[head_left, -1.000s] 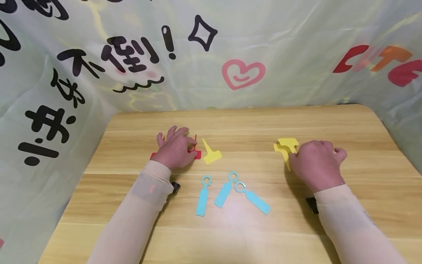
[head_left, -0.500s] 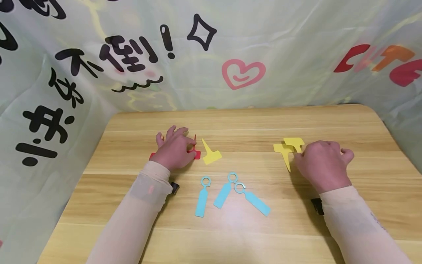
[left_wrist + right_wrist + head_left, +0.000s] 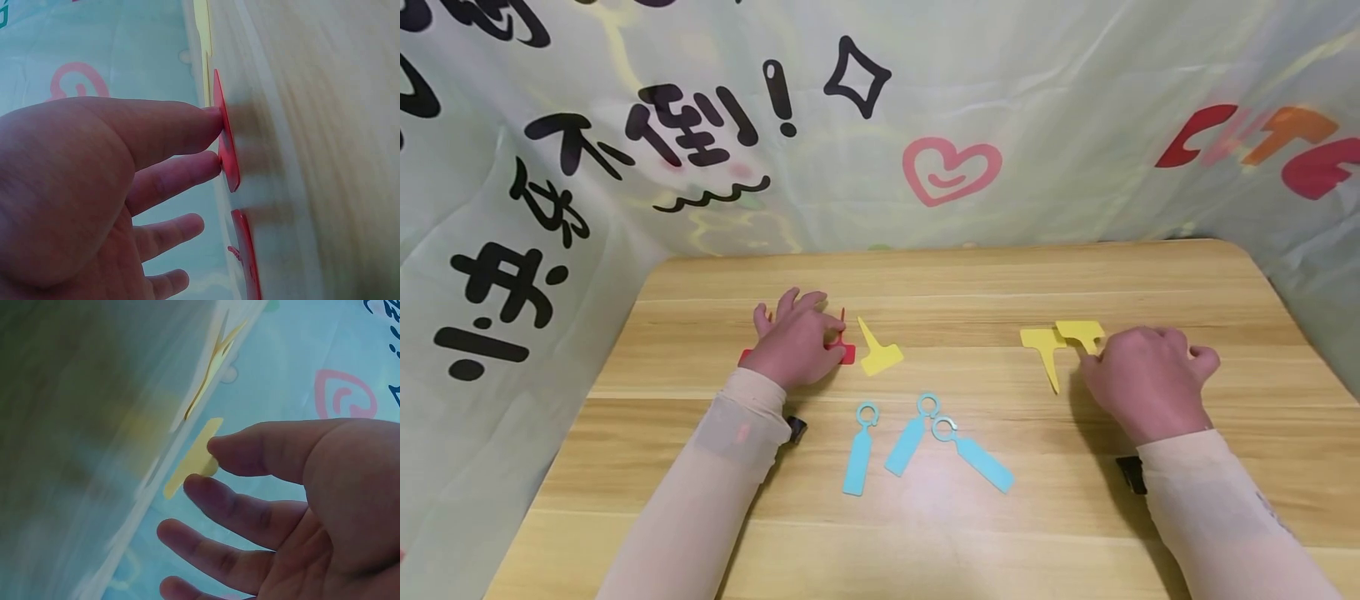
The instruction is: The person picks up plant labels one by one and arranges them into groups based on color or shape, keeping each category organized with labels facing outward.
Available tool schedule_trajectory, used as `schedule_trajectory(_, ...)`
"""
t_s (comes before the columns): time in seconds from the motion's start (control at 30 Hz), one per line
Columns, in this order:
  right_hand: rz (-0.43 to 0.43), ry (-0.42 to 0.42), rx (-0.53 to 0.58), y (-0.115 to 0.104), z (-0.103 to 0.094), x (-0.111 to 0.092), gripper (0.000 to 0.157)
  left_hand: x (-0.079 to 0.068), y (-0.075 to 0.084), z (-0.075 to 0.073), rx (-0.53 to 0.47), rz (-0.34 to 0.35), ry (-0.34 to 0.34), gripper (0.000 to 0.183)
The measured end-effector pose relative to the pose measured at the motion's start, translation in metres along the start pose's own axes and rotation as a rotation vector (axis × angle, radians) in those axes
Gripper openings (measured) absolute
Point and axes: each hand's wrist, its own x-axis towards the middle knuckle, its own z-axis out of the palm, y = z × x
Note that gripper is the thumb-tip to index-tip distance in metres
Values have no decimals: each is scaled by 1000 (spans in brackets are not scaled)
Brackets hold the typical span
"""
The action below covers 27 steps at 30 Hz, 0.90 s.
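My left hand [image 3: 797, 342] pinches a red T-shaped plant label [image 3: 228, 153] between thumb and index finger, the other fingers spread apart. Another red label [image 3: 248, 253] lies beside it, mostly hidden under that hand in the head view. Just right of this hand is a yellow T-shaped plant label [image 3: 882, 358]. On the right side, my right hand [image 3: 1146, 383] pinches the stem of a yellow plant label [image 3: 1081, 330] with thumb and index finger. Its crossbar overlaps a second yellow label [image 3: 1043, 340], whose point faces me.
Three light blue ring tags lie mid-table between my arms: one upright tag [image 3: 858, 462] at left, a slanted tag [image 3: 907, 446], and another tag [image 3: 985, 464] slanting the other way. A printed cloth [image 3: 1060, 150] rises behind the wooden table [image 3: 955, 550].
My right hand has drawn its yellow label to the right, so it overlaps the other yellow label less. My left hand stays in place at the red labels.
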Motion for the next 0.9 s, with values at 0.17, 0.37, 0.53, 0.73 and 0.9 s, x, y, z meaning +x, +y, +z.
schedule_trajectory(0.17,10,-16,-12,3,-2,0,45,-1,1,-1,14,10,8,32)
schedule_trajectory(0.37,19,-22,-8,5,-3,-1,42,-1,1,-1,18,11,10,33)
schedule_trajectory(0.53,23,-26,-14,6,-3,-1,40,-2,1,0,20,7,14,34)
schedule_trajectory(0.73,30,-42,-20,8,-4,0,38,-1,0,0,17,5,9,33)
schedule_trajectory(0.9,32,-44,-26,8,-4,0,37,-2,1,-2,6,7,4,33)
